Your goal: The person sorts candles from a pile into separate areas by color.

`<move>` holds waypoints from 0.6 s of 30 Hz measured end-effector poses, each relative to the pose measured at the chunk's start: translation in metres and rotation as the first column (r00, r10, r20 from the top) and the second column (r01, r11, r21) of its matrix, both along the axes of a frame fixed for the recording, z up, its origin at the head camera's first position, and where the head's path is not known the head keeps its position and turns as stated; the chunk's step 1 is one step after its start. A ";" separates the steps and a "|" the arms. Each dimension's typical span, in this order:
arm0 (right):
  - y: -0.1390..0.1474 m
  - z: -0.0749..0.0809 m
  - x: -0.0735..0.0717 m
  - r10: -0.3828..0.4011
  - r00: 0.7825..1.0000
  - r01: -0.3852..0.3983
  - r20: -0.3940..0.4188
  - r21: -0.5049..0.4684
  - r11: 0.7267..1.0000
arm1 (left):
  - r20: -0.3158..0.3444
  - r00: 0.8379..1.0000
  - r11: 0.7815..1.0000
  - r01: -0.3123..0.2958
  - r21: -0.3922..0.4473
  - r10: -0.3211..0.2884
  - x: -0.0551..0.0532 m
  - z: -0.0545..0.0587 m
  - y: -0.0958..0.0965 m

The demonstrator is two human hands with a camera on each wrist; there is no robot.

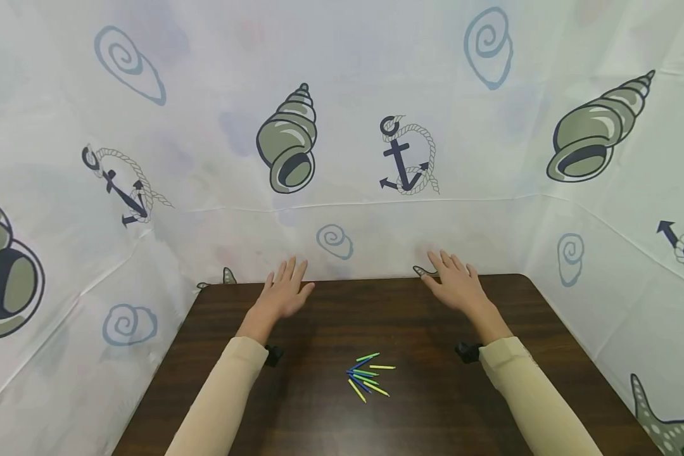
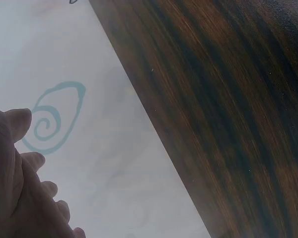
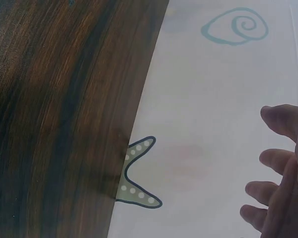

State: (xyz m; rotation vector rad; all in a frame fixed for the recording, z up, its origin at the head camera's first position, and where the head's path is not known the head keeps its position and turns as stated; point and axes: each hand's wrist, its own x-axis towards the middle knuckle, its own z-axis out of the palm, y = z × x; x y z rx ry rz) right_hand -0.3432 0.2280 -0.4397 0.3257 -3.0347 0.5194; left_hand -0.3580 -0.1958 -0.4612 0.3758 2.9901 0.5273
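Several thin, short sticks lie in a loose fan on the dark wooden table, some yellow (image 1: 382,367), some green (image 1: 368,357), some blue (image 1: 360,365); their exact kind is too small to tell. Beyond and left of them, my left hand (image 1: 283,292) reaches over the table's far edge, fingers spread and holding nothing. On the other side my right hand (image 1: 458,288) is stretched out the same way, also without anything in it. Both wrist views show only fingers, table and cloth; neither shows the sticks.
The brown table (image 1: 410,424) ends at a straight far edge. White cloth (image 1: 353,76) printed with shells, anchors and starfish hangs behind it and on both sides. A small black device (image 1: 468,352) sits at the right wrist, another (image 1: 273,356) at the left.
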 end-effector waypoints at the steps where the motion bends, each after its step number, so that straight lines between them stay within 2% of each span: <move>1: 0.000 0.000 0.001 -0.001 1.000 0.001 0.002 -0.001 1.000 | 0.003 1.000 1.000 0.001 0.002 -0.001 0.003 0.002 0.001; 6: 0.001 0.001 0.003 -0.004 1.000 0.004 0.011 -0.001 1.000 | -0.002 1.000 1.000 0.010 -0.011 -0.010 0.013 0.009 0.007; 10: 0.003 0.000 0.003 -0.008 1.000 0.008 0.008 0.002 1.000 | -0.079 0.996 0.999 0.046 -0.016 -0.047 0.012 0.009 0.012; 14: 0.002 -0.004 0.007 -0.004 1.000 0.004 -0.023 -0.004 1.000 | -0.161 0.984 0.997 0.079 -0.002 -0.078 0.014 0.009 0.019; 18: -0.001 -0.007 0.013 -0.001 0.998 -0.001 -0.067 -0.036 0.999 | -0.186 0.977 0.993 0.112 0.023 -0.106 0.021 0.010 0.028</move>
